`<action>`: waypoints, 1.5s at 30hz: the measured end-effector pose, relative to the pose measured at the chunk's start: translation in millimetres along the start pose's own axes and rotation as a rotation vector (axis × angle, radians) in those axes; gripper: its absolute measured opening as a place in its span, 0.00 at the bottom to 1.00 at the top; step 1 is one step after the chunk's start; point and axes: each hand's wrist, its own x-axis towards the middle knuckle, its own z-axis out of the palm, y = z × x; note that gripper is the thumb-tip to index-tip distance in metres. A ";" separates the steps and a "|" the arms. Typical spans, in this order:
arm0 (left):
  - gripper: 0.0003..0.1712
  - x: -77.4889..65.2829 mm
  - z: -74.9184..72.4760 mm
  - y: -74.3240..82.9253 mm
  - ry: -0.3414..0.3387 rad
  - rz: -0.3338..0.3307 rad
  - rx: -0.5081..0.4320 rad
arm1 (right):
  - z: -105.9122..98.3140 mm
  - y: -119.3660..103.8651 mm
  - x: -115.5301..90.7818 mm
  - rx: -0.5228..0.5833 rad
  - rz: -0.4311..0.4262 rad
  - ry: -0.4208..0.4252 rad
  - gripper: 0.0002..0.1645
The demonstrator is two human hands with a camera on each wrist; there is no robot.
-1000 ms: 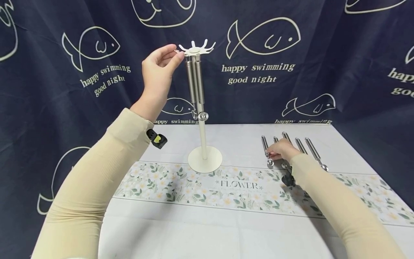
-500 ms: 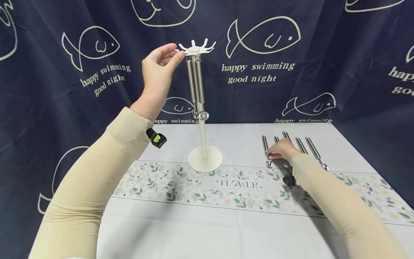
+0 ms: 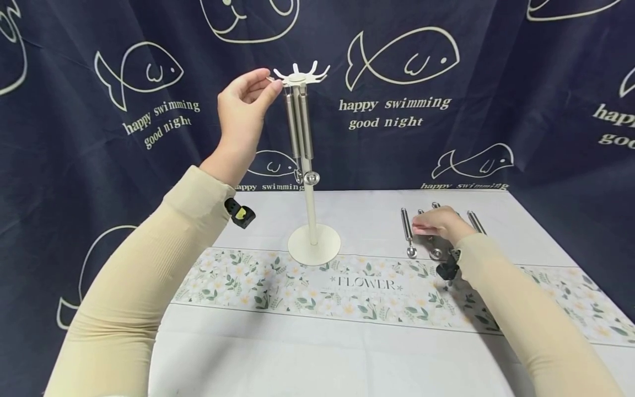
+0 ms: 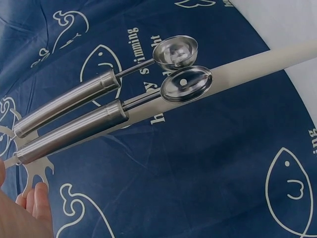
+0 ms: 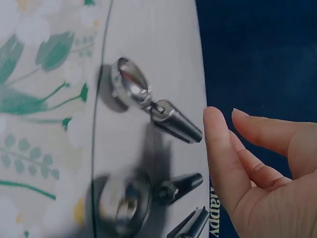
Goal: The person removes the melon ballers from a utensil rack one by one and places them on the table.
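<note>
At the top of a white stand (image 3: 315, 251), my left hand (image 3: 245, 113) pinches one of the curved hooks between thumb and fingers. Two metal scoops (image 4: 69, 131) hang from that hook rack (image 3: 297, 78), bowls down; one bowl is round and the other oval. My right hand (image 3: 439, 223) hovers over a row of similar scoops on the table, holding nothing. Its thumb and fingers are loosely bent and apart in the right wrist view. The leftmost scoop (image 3: 405, 223) lies just left of its fingertips; another scoop's bowl (image 3: 436, 254) shows below the hand, its handle partly covered.
A floral runner (image 3: 367, 298) crosses the white table (image 3: 337, 353) in front of the stand and scoops. Behind hangs a dark blue curtain (image 3: 327, 160) with fish drawings. The rightmost scoop (image 3: 476, 221) is partly hidden by the right forearm.
My right hand has lifted off the leftmost scoop and moved slightly right, uncovering that scoop's handle. The left hand stays at the hook.
</note>
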 end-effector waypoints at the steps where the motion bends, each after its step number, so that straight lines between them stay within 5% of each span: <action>1: 0.22 0.0 -0.1 -0.1 0.000 0.000 0.002 | -0.5 -0.6 -0.8 0.035 -0.009 -0.018 0.07; 6: 0.23 0.2 -0.4 -0.9 0.000 -0.007 -0.002 | -2.7 -5.1 -6.2 0.159 -0.036 -0.099 0.12; 12: 0.22 0.0 -0.8 -1.6 0.003 -0.006 -0.001 | -5.0 -13.2 -9.2 0.177 -0.058 -0.151 0.08; 17: 0.23 0.5 -0.4 -1.7 -0.001 -0.001 0.002 | -4.7 -22.6 -13.8 0.254 -0.095 -0.227 0.17; 21: 0.23 0.9 -0.6 -1.2 0.005 0.007 0.002 | 1.5 -36.8 -22.5 0.348 -0.150 -0.258 0.12; 28: 0.23 0.7 0.3 -2.3 0.022 0.008 0.027 | 23.6 -68.6 -44.3 0.479 -0.200 -0.299 0.16; 35: 0.23 0.7 1.5 -2.4 0.033 0.022 0.021 | 51.6 -99.1 -60.0 0.448 -0.267 -0.337 0.39; 45: 0.23 0.5 6.0 -2.9 0.055 0.028 0.051 | 95.2 -128.5 -71.0 0.428 -0.359 -0.307 0.28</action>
